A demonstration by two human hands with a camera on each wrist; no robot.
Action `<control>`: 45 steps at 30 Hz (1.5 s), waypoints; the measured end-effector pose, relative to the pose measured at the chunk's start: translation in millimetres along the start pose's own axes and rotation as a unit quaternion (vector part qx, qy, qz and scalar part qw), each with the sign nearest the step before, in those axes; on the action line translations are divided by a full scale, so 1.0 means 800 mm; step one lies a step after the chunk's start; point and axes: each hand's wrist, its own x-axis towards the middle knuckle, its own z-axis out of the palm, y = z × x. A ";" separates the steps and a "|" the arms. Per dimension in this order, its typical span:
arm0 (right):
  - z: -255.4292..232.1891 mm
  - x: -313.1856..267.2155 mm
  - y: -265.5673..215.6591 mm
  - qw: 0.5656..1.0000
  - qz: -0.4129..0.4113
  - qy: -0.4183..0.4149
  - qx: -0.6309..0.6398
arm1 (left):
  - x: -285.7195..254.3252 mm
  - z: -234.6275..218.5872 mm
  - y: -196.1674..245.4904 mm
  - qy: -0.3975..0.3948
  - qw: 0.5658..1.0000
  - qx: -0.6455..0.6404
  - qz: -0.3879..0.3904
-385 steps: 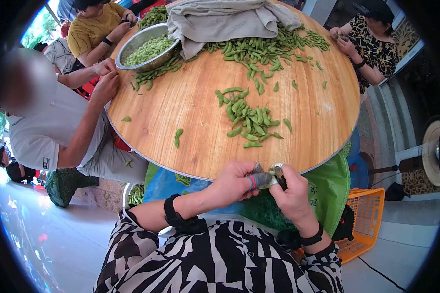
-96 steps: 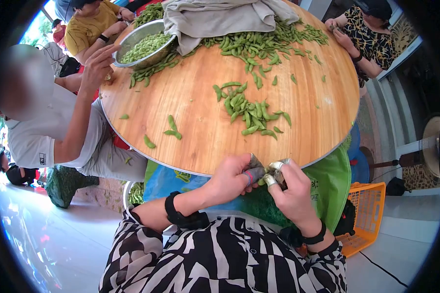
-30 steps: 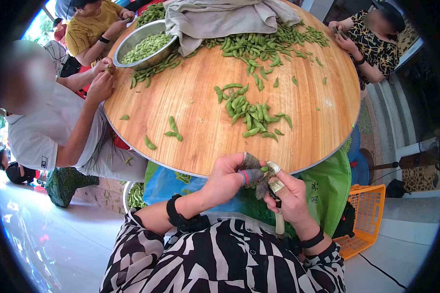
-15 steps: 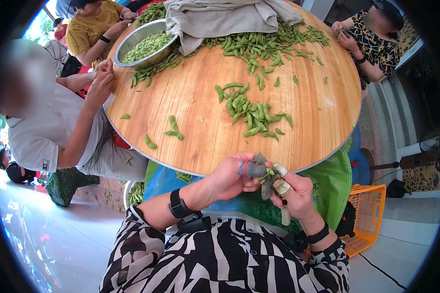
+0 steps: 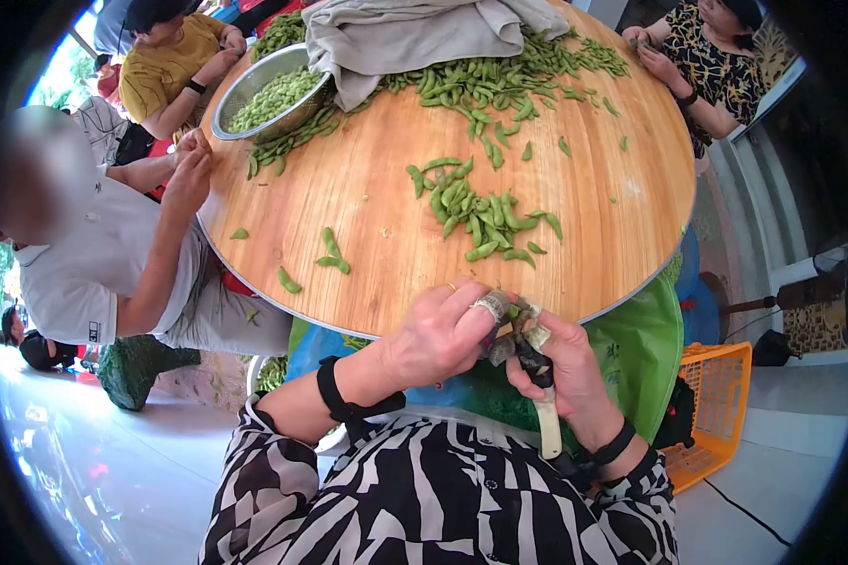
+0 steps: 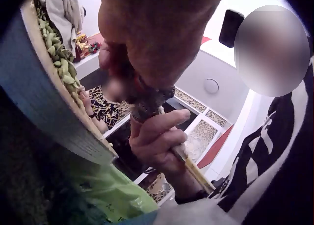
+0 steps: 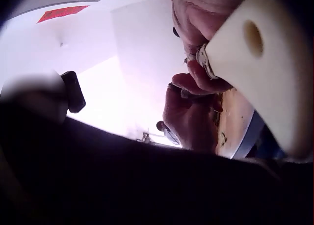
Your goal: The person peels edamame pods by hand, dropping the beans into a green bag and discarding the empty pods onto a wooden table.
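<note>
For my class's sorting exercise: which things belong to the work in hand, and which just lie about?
Seemingly for the work:
pale-handled tool in the right hand
green pods
metal bowl

Probably just lying about:
orange crate
floor cable

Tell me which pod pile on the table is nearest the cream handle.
The small pile near the middle of the table. The larger pile lies farther back, against the grey cloth, and the pods beside the metal bowl are farther away.

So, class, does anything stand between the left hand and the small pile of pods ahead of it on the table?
Nothing visible does: in the head view, only bare tabletop lies between the left hand and the pod pile.
</note>
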 end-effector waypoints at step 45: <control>-0.019 -0.009 -0.012 0.859 -0.103 0.048 -0.499 | -0.018 -0.232 0.015 -0.115 0.939 0.027 -0.322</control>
